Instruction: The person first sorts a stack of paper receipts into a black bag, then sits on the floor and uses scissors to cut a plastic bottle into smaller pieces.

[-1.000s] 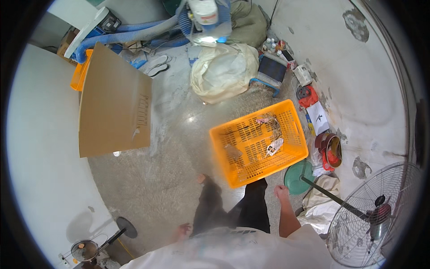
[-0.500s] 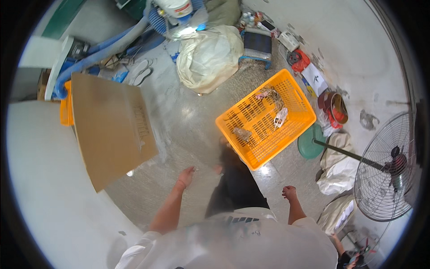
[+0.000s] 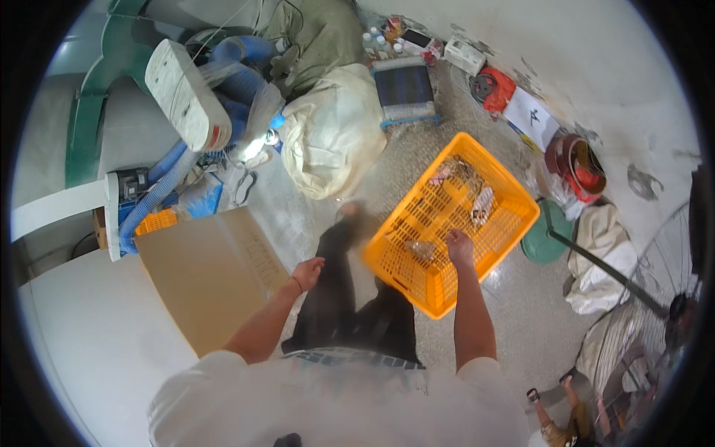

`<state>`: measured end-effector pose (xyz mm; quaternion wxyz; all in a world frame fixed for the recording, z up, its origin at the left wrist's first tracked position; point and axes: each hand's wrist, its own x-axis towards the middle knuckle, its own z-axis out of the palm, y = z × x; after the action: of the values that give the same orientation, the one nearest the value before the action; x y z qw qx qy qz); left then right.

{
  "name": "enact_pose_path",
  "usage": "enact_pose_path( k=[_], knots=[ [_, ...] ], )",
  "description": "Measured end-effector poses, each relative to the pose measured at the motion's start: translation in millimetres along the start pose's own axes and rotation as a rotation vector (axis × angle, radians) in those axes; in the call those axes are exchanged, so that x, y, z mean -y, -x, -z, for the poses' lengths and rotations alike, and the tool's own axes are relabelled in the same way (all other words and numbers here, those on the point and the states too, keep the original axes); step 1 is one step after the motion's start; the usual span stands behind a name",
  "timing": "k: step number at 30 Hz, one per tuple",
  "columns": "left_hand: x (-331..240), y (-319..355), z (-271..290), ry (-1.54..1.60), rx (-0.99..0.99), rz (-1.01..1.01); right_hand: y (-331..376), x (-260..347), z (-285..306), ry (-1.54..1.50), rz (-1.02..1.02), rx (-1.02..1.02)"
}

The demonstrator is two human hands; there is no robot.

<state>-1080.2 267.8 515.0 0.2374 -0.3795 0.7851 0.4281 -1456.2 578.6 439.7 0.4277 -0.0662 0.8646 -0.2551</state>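
Orange plastic crate (image 3: 477, 194), latticed and rectangular, set on speckled grey floor (image 3: 514, 313) ahead and right of the legs in dark trousers (image 3: 350, 298); long axis running from near-left corner to far-right, toward the wall. Contents: small crumpled clear wrapper or bag (image 3: 421, 249) at the near end, pale packet (image 3: 482, 204) and tangled scraps toward the far end, kinds not clear. Right hand (image 3: 459, 247) down inside the crate's near half, just right of the clear wrapper, touching or nearly touching it; fingers curled downward, grip hidden beneath the knuckles, so holding or empty cannot be told. Left hand (image 3: 307, 272) well left of the crate, hanging free over the floor, fingers loosely spread and holding nothing; right hand plainly the nearer to the crate. Left of the crate: flat brown cardboard sheet (image 3: 212, 279) lying partly on a white surface (image 3: 82, 335). Beyond the crate, far-left: bulging cream sack (image 3: 331, 134), blue corrugated hoses (image 3: 160, 190), dark woven stool (image 3: 404, 89). Right of the crate: green round fan base (image 3: 547, 242) with dark pole, wire fan guard (image 3: 648, 350), white cloth bundle (image 3: 599, 253), red and brown bowls (image 3: 577, 160) against the stained wall. Room: cluttered workshop corner, bare concrete-like flooring.
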Motion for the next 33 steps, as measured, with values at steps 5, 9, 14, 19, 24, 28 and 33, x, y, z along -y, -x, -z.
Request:
enact_pose_path(
  k=[5, 9, 14, 19, 24, 28, 33],
  knots=[
    [-67, -175, 44, -0.038, 0.020, -0.114, -161, 72, 35, 0.099, 0.068, -0.279],
    [-109, -431, 68, -0.086, -0.253, -0.133, -300, 67, 45, 0.239, 0.177, -0.510],
    [-81, -769, 148, -0.381, -0.529, -0.136, -402, 69, 21, 0.257, 0.047, -0.715],
    [-61, -982, 201, -0.447, -0.505, -0.147, -400, 55, 18, 0.311, 0.082, -0.775],
    [-52, -1077, 175, -0.323, -0.331, -0.182, -396, 54, 22, 0.300, 0.079, -0.675],
    [-36, -1117, 151, -0.585, -0.328, -0.211, -394, 54, 22, 0.447, 0.162, -0.726],
    [-34, -1112, 133, -0.541, -0.382, 0.032, -388, 39, 28, 0.548, 0.327, -0.599]
  ],
)
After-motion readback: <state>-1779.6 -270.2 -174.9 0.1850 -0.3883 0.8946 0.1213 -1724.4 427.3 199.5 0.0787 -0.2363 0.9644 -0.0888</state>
